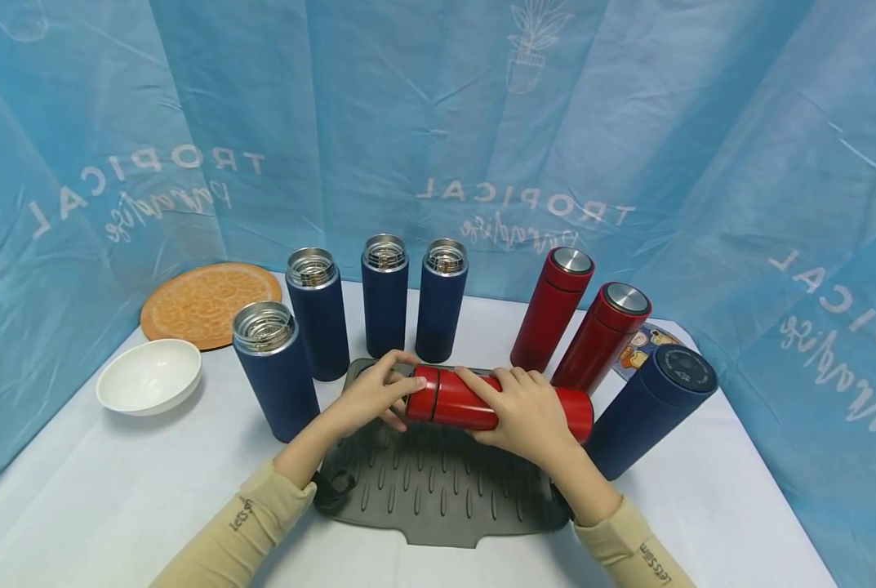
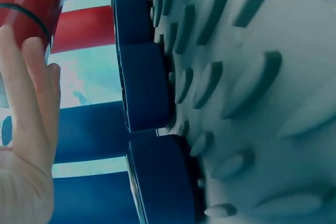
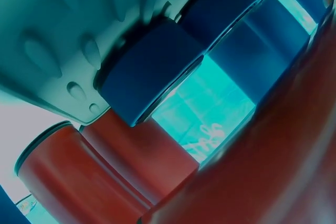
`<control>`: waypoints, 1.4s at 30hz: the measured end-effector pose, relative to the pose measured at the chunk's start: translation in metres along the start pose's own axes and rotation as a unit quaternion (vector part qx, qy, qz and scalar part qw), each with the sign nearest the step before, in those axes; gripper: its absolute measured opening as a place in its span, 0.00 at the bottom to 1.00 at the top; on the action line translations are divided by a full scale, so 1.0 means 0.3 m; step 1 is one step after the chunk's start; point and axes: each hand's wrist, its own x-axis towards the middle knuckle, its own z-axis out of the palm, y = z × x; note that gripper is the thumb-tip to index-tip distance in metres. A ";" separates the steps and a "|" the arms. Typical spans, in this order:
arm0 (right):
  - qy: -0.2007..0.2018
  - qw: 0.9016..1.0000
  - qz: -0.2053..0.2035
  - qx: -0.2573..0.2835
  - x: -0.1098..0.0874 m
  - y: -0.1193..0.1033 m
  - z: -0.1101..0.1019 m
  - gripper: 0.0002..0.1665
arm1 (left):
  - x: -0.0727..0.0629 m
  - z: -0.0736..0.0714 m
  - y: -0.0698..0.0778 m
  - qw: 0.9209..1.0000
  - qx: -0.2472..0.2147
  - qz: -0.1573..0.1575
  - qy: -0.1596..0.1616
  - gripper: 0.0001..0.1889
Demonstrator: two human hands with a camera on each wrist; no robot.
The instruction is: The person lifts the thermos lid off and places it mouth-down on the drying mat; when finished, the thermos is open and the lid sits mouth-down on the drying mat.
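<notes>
A red thermos (image 1: 455,400) lies sideways in the air above the grey ridged tray (image 1: 438,490). My right hand (image 1: 529,416) grips its body from above. My left hand (image 1: 371,398) holds the thermos's red lid (image 1: 422,400) between thumb and fingers, at the left end. A dark line separates lid from body; I cannot tell whether the lid is loose. In the left wrist view several blue lids (image 2: 147,87) rest on the tray, hidden behind the thermos in the head view. The right wrist view also shows blue lids (image 3: 149,72) there.
Several lidless blue thermoses (image 1: 276,384) stand behind and left of the tray. Two capped red thermoses (image 1: 555,310) and a capped blue thermos (image 1: 646,412) stand at the right. A white bowl (image 1: 125,392) and an orange-patterned round mat (image 1: 210,298) lie at the left.
</notes>
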 end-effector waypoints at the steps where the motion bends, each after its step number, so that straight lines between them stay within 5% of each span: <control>1: 0.002 1.000 0.000 0.002 0.000 -0.001 0.001 0.56 | 0.001 0.003 0.002 1.000 0.010 -0.005 0.008 0.27; 8: 0.005 1.000 0.000 0.006 0.001 -0.007 0.005 0.56 | 0.002 0.002 0.009 0.999 0.043 -0.018 0.014 0.30; 12: 0.002 1.000 0.004 0.001 0.005 -0.005 0.005 0.56 | -0.009 -0.020 0.005 0.996 0.056 0.065 -0.027 0.33; 16: -0.001 1.000 0.006 -0.006 0.008 -0.002 0.002 0.55 | -0.015 -0.032 -0.002 0.981 0.085 0.169 -0.050 0.41; 19: -0.002 1.000 0.008 -0.002 0.008 -0.003 0.001 0.55 | -0.017 -0.030 -0.001 0.976 0.088 0.192 -0.049 0.35; 37: 0.006 1.000 0.000 0.006 0.005 -0.013 0.001 0.55 | -0.023 -0.024 -0.002 0.994 0.042 0.088 -0.044 0.27; 42: 0.007 1.000 0.000 0.003 0.006 -0.014 0.002 0.55 | -0.017 -0.012 0.000 0.998 0.035 0.034 -0.030 0.25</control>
